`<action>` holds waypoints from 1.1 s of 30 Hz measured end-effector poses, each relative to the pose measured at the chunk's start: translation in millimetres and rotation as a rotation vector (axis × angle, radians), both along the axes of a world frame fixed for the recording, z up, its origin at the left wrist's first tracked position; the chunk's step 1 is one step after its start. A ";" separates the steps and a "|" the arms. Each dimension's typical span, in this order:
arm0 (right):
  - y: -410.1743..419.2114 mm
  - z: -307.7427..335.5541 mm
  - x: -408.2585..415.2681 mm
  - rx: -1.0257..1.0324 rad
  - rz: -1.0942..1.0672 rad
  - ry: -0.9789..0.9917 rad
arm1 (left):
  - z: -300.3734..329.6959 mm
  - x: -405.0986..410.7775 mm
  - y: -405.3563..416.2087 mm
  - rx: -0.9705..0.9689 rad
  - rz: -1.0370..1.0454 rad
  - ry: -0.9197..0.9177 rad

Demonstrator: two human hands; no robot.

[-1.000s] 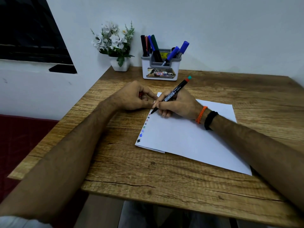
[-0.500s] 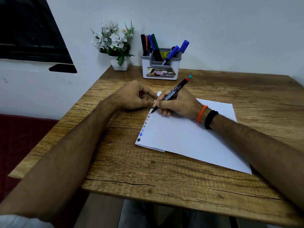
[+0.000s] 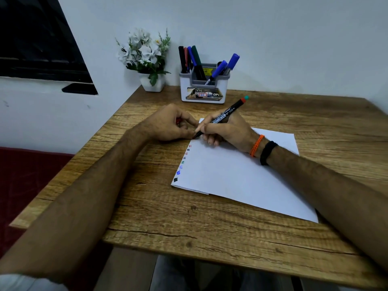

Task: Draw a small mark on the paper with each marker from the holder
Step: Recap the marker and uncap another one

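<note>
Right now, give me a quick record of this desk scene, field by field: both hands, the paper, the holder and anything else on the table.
right hand: grips a black marker, tip down at the paper's far left corner
left hand: closed around something small and red, likely the cap, beside the tip
paper: white sheet, a column of small coloured marks along its left edge
holder: at the table's back edge, several markers standing in it
flower pot: left of the holder
table: wood grain

A home study corner, it seems. A wooden desk (image 3: 210, 217) against a white wall (image 3: 273, 38). Potted flowers (image 3: 147, 59) and a marker holder (image 3: 202, 89) stand far back.
</note>
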State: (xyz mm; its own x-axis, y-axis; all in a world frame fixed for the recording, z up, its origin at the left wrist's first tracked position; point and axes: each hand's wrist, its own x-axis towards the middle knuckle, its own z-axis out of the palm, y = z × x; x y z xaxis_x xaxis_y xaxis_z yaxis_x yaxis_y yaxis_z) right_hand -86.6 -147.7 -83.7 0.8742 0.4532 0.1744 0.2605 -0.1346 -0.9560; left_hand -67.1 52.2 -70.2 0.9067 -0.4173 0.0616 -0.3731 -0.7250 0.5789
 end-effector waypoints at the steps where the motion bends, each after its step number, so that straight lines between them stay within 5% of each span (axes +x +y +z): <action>1: 0.2 0.4 0.0 0.034 -0.007 0.012 | 0.3 -0.5 -0.4 -0.009 0.002 0.008; 13: -17.2 19.9 13.4 0.226 -0.169 0.022 | 4.0 0.1 3.4 -0.336 0.021 0.020; 33: -21.3 18.3 14.7 0.238 -0.123 0.044 | 6.0 -2.2 -12.1 -0.469 0.027 -0.107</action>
